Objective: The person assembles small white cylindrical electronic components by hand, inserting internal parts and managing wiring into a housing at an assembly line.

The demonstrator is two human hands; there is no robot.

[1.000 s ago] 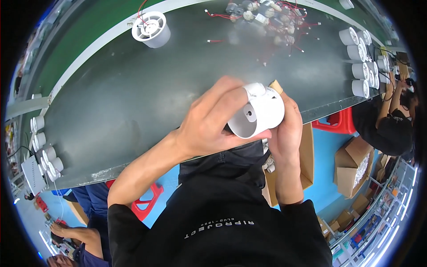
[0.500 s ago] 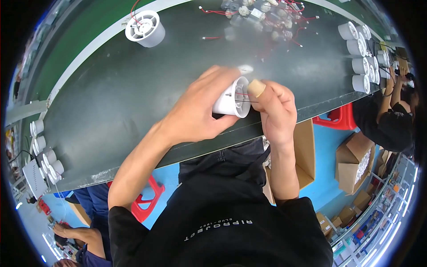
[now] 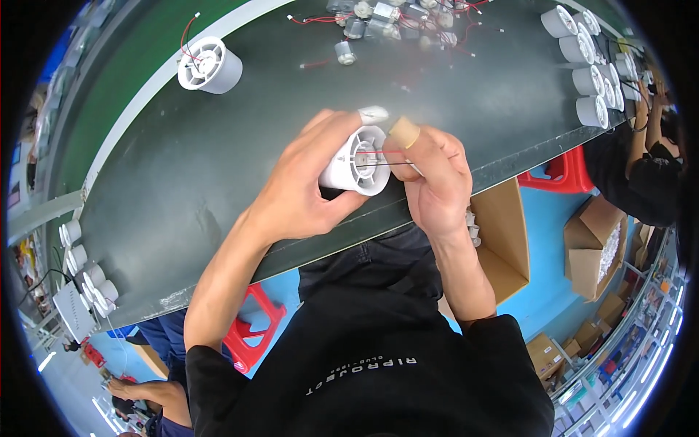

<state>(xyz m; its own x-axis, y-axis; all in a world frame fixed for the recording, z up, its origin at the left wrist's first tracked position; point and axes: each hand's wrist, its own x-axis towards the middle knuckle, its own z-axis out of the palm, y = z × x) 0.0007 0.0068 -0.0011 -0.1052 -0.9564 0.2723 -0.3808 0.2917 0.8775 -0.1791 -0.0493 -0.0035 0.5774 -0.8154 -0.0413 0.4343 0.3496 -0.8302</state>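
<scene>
My left hand is wrapped round a white cylindrical fan housing, its open, spoked end facing right and up toward me. One fingertip of that hand wears a white cover. Out of the housing's centre run a thin red wire and a black wire. My right hand, close beside the rim, pinches these wires between thumb and fingers; a tan cover sits on its thumb. The fingers hide the wires' far ends.
Another white housing with wires stands at the far left of the dark green table. Small motors with red leads lie piled at the back. White housings cluster far right, others at left. An open cardboard box is below.
The view has shifted. My left hand has turned the housing's open end more toward me. More of the wires shows between the housing and my right hand, which still pinches them.
</scene>
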